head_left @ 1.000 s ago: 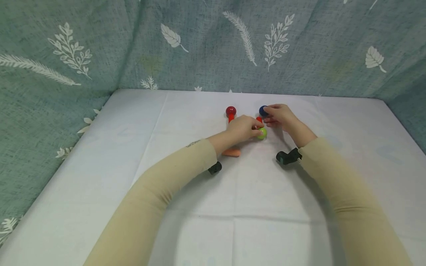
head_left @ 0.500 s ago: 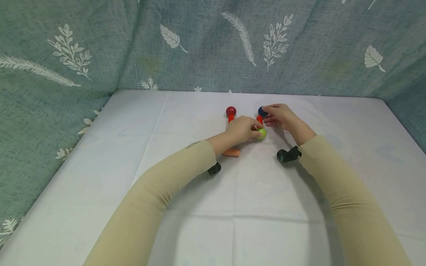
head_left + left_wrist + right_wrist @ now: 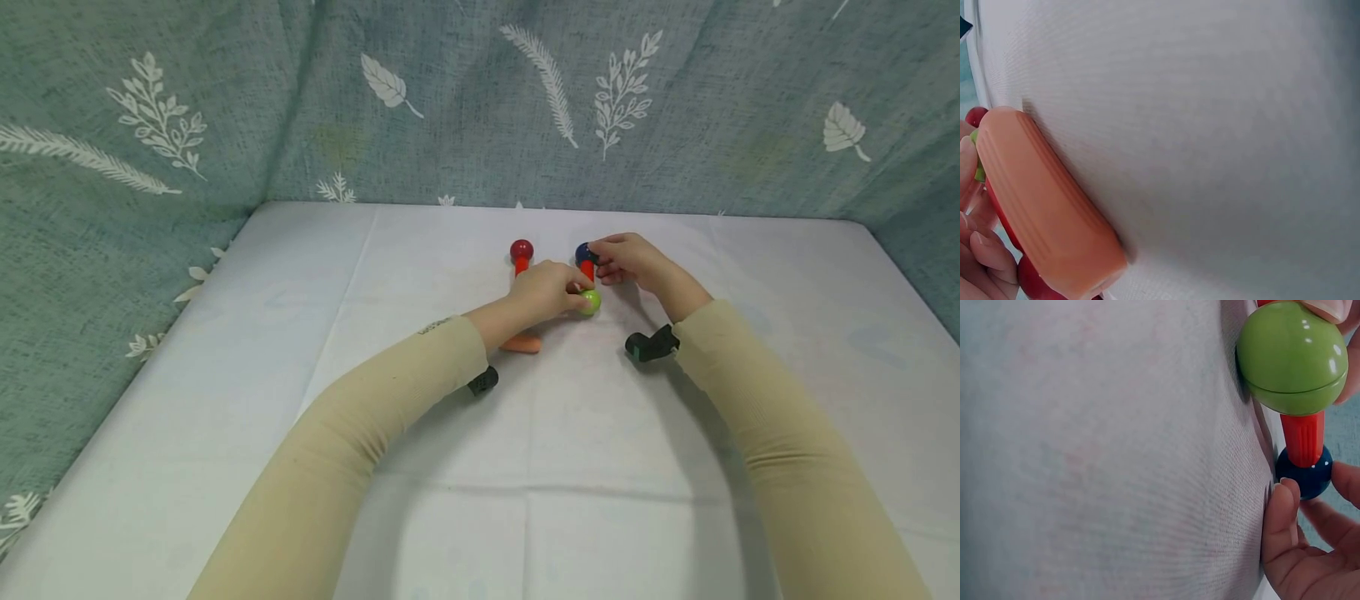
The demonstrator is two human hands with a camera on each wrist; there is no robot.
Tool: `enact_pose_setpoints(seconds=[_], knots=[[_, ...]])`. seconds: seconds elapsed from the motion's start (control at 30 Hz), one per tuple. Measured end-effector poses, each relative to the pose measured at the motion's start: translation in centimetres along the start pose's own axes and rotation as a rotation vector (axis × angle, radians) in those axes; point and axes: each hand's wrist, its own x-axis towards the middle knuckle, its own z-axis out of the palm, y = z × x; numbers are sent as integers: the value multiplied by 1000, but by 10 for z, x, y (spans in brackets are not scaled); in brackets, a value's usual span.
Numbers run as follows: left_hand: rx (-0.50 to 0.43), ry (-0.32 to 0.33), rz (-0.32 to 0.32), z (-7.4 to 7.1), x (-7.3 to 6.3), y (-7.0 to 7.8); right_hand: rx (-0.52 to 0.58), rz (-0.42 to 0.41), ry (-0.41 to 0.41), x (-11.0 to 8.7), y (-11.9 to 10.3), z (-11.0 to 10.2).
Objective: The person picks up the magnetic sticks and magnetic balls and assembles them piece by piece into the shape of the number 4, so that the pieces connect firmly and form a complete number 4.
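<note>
- Watching the red rod (image 3: 1304, 437) between blue ball (image 3: 1302, 477) and green ball (image 3: 1291, 356), we'd worry most abt misalignment: pushing off-axis cd prob. tip the rod or pop it loose. We can't tell if its blue end is fully seated or merely touching.
- Location: that trio's close to the mid of the counter's (image 3: 615, 542) far edge, blue end nearest the edge.
- Poss. slip: both balls look smooth, so squeezing off-centre cd shoot one out twd the far edge.
- Poss. knock: our L forearm passes over the orange piece (image 3: 522, 344) & partly hides it; a careless wrist drop cd shove it, or the red ball (image 3: 521, 249) standing a bit nearer the far-left corner.
- L grip (image 3: 547, 287): fingers & thumb clamped on the green ball. Arm comes from the near edge, left side, slanting inward.
- R grip (image 3: 632, 260): thumb & fingertips pinching the blue ball, low by the cloth. Arm comes from the near edge, right side, forearm angled in twd the far edge's mid.
- Hands face each other, v. close, so finger clash is a risk w/ little room btwn.
</note>
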Motion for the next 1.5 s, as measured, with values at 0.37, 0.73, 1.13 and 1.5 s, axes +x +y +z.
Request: enact_pose_setpoints(seconds=[0.37, 0.73, 1.13, 1.5], knots=[[8, -32, -12, -1, 1, 1, 1, -17, -26, -1, -1, 1], [2, -41, 0, -1, 1, 1, -33, -46, -41, -1, 2, 1], [-10, -30, 5, -3, 0, 0, -34, -49, -57, -1, 2, 2], [-14, 7, -38, -19, -6, -7, -61, -42, -56, 1, 5, 1]])
